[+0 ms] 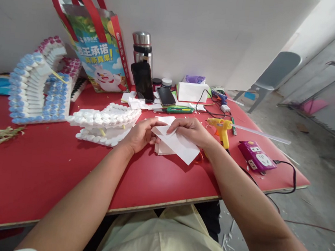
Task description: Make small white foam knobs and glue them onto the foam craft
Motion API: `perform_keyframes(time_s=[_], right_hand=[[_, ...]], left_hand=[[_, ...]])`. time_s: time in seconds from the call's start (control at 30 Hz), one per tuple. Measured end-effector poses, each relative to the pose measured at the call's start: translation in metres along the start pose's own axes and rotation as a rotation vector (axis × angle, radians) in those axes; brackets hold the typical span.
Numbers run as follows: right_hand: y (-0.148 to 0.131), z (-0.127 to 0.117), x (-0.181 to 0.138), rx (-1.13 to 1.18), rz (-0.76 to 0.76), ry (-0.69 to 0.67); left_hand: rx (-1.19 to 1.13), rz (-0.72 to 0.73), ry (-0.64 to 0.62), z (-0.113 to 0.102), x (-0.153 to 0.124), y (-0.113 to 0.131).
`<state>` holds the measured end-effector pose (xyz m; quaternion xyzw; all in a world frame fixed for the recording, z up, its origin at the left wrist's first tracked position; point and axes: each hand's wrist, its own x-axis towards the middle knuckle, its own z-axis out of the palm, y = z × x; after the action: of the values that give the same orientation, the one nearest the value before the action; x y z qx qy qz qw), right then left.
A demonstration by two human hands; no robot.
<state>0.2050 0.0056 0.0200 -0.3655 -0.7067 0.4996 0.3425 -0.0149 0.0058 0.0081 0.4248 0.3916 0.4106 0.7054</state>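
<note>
Both my hands meet over a white sheet of paper (180,146) on the red table (47,169). My left hand (141,133) pinches the sheet's left edge with curled fingers. My right hand (189,129) lies over the top of the sheet, fingers bent and pressing a fold. A small stack of white pieces (161,148) lies under the sheet. Just left of my left hand sits a white foam model with rounded bumps (105,121). Orange scissor handles (199,159) peek out from beneath the paper.
A yellow glue gun (222,128) and a purple power strip (255,155) lie to the right. A blue-and-white foam model (39,89), a shopping bag (100,56), a flask (142,46), two phones (166,95) and a white box (192,91) stand farther back. A grey chair (274,74) is beyond the table.
</note>
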Motion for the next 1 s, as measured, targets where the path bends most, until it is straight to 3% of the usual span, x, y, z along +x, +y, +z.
perform_keyframes(time_s=[0.37, 0.6, 0.83, 1.0], right_hand=[[0.0053, -0.0028, 0.0033, -0.031, -0.041, -0.066], [0.0037, -0.0017, 0.0021, 0.016, -0.018, -0.088], [0.0057, -0.0012, 0.0029, -0.004, -0.066, -0.099], [0.0073, -0.0041, 0.0018, -0.012, 0.01, -0.076]], left_hand=[[0.196, -0.012, -0.012, 0.0027, -0.0066, -0.0003], [0.126, -0.044, -0.159, 0.002, -0.0049, -0.0026], [0.136, -0.057, -0.112, 0.0011, -0.0052, -0.0029], [0.19, 0.011, -0.074, 0.0004, -0.0045, -0.0043]])
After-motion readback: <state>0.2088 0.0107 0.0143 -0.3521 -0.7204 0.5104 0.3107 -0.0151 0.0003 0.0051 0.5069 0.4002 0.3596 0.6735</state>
